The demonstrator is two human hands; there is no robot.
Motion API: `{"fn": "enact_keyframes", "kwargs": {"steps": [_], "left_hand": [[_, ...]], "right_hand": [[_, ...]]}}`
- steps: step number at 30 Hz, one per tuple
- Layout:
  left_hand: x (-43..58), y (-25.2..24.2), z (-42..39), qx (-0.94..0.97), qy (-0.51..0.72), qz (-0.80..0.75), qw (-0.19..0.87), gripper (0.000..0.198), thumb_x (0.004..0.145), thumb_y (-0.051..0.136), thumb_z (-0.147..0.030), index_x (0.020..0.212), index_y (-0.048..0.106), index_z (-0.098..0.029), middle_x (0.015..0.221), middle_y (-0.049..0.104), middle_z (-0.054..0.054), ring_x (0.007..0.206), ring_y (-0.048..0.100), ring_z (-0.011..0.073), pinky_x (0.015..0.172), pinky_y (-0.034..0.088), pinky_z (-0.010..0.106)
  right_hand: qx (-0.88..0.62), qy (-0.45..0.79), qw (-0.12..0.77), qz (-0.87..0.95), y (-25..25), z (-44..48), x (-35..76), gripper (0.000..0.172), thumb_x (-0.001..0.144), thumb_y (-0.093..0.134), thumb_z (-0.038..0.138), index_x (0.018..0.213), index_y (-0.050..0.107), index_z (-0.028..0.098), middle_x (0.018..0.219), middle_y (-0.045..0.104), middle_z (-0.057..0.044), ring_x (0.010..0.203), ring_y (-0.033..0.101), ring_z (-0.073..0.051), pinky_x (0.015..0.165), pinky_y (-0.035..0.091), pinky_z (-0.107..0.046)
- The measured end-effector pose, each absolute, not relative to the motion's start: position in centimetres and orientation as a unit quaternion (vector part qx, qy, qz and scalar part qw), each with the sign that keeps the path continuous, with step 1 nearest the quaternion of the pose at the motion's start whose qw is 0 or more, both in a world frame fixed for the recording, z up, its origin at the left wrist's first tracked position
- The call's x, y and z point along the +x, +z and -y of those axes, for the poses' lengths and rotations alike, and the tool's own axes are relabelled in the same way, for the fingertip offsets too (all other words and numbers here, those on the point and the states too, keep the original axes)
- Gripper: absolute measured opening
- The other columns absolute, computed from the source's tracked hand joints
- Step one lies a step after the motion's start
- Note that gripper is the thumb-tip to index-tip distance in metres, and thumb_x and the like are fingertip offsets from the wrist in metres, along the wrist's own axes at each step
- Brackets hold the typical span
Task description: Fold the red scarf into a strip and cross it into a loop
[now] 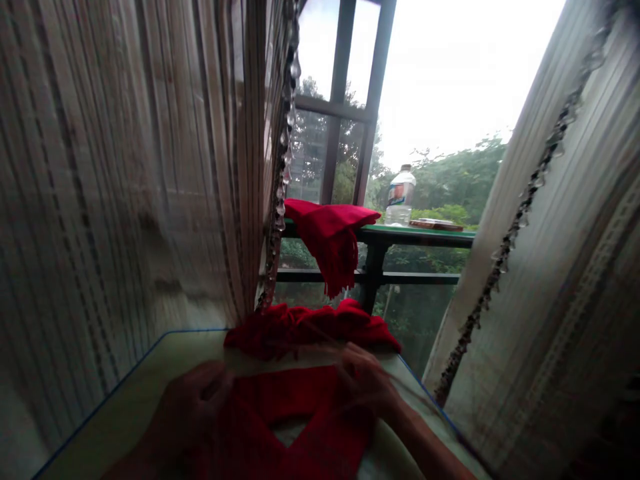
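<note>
A length of red cloth, which looks like a scarf (295,390), lies on the pale table in front of me, looped round a small gap. My left hand (197,393) has its fingers curled at the left edge of this scarf. At its upper right corner, the fingers of my right hand (363,377) are bunched together on the cloth. Both hands are dark and somewhat blurred. Just beyond them a second red cloth (315,328) sits in a crumpled heap at the table's far end.
A folded red scarf with fringe (333,230) hangs over the window ledge. On that ledge stand a clear plastic bottle (400,197) and a flat object (436,225). Striped curtains (150,167) with beaded trim flank the window. The table (145,380) has a blue edge.
</note>
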State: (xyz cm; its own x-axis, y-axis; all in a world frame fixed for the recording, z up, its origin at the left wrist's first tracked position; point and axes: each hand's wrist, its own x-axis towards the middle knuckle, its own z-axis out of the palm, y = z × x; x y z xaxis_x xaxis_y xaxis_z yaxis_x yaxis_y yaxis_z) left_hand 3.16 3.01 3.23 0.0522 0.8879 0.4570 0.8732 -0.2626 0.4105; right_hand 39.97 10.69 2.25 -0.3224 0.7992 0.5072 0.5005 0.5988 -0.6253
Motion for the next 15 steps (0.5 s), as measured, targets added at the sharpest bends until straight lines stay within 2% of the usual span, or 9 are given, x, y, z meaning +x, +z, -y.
{"fn": "enact_keyframes", "kwargs": {"steps": [1, 2, 3, 5, 6, 8, 11, 15], "left_hand": [[3.7, 3.6, -2.7, 0.736, 0.327, -0.593, -0.018, 0.037, 0.096, 0.044, -0.051, 0.084, 0.073, -0.030, 0.091, 0.075, 0.006, 0.090, 0.069, 0.0270, 0.087, 0.057, 0.041], [4.2, 3.8, -2.4, 0.752, 0.329, -0.570, -0.044, 0.034, 0.094, 0.049, -0.054, 0.095, 0.075, -0.031, 0.108, 0.076, 0.006, 0.107, 0.068, 0.0289, 0.099, 0.053, 0.041], [4.7, 4.0, -2.1, 0.770, 0.318, -0.551, -0.055, 0.037, 0.093, 0.053, -0.057, 0.111, 0.074, -0.033, 0.128, 0.071, 0.004, 0.124, 0.061, 0.0302, 0.111, 0.047, 0.042], [5.6, 4.0, -1.7, 0.804, 0.255, -0.535, -0.036, 0.052, 0.097, 0.049, -0.058, 0.142, 0.060, -0.035, 0.155, 0.053, -0.001, 0.146, 0.043, 0.0304, 0.125, 0.031, 0.046], [5.9, 3.9, -1.6, 0.815, 0.211, -0.540, -0.008, 0.057, 0.101, 0.043, -0.056, 0.152, 0.049, -0.033, 0.163, 0.042, -0.001, 0.153, 0.033, 0.0302, 0.128, 0.023, 0.049], [6.3, 3.7, -1.5, 0.821, 0.137, -0.553, 0.046, 0.062, 0.105, 0.033, -0.055, 0.161, 0.035, -0.027, 0.168, 0.030, 0.001, 0.156, 0.024, 0.0307, 0.129, 0.015, 0.054], [6.4, 3.5, -1.5, 0.818, 0.097, -0.560, 0.085, 0.065, 0.106, 0.025, -0.058, 0.161, 0.034, -0.024, 0.167, 0.032, 0.003, 0.156, 0.027, 0.0286, 0.129, 0.016, 0.053], [5.9, 3.7, -1.6, 0.813, 0.126, -0.560, 0.096, 0.067, 0.107, 0.021, -0.058, 0.159, 0.037, -0.019, 0.165, 0.038, 0.005, 0.154, 0.031, 0.0234, 0.128, 0.021, 0.041]], "right_hand": [[-0.398, 0.167, 0.410, 0.803, 2.6, -10.4, 39.8, 0.021, 0.091, 0.057, 0.041, 0.079, 0.065, 0.025, 0.097, 0.067, -0.006, 0.093, 0.062, -0.025, 0.086, 0.051, -0.039], [-0.389, 0.157, 0.404, 0.813, 2.8, -10.1, 39.7, 0.020, 0.093, 0.055, 0.040, 0.094, 0.070, 0.026, 0.116, 0.067, -0.008, 0.110, 0.062, -0.027, 0.098, 0.049, -0.042], [-0.382, 0.150, 0.391, 0.824, 3.0, -9.9, 39.7, 0.025, 0.095, 0.054, 0.040, 0.109, 0.071, 0.027, 0.133, 0.063, -0.009, 0.126, 0.056, -0.028, 0.109, 0.044, -0.044], [-0.386, 0.116, 0.326, 0.855, 3.1, -9.4, 39.7, 0.043, 0.101, 0.048, 0.044, 0.135, 0.064, 0.025, 0.156, 0.049, -0.011, 0.146, 0.042, -0.029, 0.121, 0.032, -0.050], [-0.394, 0.104, 0.278, 0.870, 3.2, -9.2, 39.7, 0.050, 0.103, 0.044, 0.047, 0.144, 0.058, 0.022, 0.161, 0.044, -0.013, 0.150, 0.036, -0.030, 0.123, 0.028, -0.052], [-0.408, 0.106, 0.182, 0.888, 3.2, -8.9, 39.8, 0.060, 0.106, 0.035, 0.052, 0.151, 0.051, 0.016, 0.161, 0.043, -0.017, 0.151, 0.036, -0.030, 0.124, 0.027, -0.051], [-0.421, 0.106, 0.114, 0.894, 3.1, -8.7, 40.0, 0.067, 0.107, 0.027, 0.054, 0.152, 0.049, 0.010, 0.161, 0.043, -0.019, 0.152, 0.035, -0.030, 0.125, 0.025, -0.049], [-0.438, 0.100, 0.116, 0.886, 2.2, -9.5, 40.6, 0.068, 0.106, 0.026, 0.059, 0.154, 0.046, 0.014, 0.163, 0.039, -0.014, 0.154, 0.031, -0.030, 0.126, 0.022, -0.053]]}}
